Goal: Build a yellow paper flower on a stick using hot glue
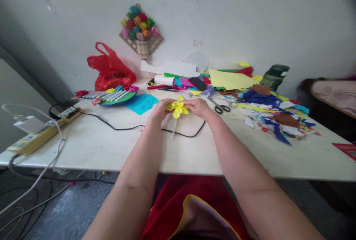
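A yellow paper flower (178, 108) is held just over the table between my two hands. My left hand (161, 109) grips its left side, with the fingers closed round the petals. From the right, my right hand (198, 106) pinches a petal near the top. Below the flower a thin whitish stick (174, 129) points down toward me; whether it is joined to the flower I cannot tell. A black cable (189, 135) runs along the table beneath my hands. Blue paper (141, 103) lies left of my left hand, and scissors (219, 107) lie right of my right hand.
Paper scraps (278, 112) are heaped at the right, before a dark green bottle (275, 76). A red plastic bag (111, 69) stands at the back left, behind a green board with white rolls (118, 97). A power strip (41, 132) with cables occupies the left edge of the table (191, 160).
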Motion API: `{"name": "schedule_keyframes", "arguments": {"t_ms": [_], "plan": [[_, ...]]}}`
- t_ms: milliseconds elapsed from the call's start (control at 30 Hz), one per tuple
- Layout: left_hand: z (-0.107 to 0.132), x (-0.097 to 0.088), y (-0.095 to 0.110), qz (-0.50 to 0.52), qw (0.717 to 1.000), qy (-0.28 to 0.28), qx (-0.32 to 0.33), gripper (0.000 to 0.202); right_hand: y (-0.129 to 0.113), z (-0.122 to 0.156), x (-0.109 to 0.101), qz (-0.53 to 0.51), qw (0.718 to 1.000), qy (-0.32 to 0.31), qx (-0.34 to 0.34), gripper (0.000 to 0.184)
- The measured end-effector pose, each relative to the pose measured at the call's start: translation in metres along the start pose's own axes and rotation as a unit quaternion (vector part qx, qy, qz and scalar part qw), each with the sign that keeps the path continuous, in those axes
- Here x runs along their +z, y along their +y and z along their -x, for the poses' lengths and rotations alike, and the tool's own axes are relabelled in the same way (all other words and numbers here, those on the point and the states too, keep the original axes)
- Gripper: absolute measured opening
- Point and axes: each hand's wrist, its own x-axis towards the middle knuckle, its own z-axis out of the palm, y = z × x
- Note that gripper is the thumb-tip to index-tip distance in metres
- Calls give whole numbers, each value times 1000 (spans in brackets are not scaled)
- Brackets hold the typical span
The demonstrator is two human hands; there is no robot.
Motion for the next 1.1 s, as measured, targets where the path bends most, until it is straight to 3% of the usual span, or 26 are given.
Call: {"name": "schedule_keyframes", "arguments": {"t_ms": [633, 1100], "plan": [[-5, -4, -2, -7, 1000, 19, 0, 18, 1, 2, -3, 28, 1000, -13, 5, 33], [-8, -9, -3, 18, 999, 45, 17, 18, 21, -1, 5, -14, 999, 21, -33, 30]]}}
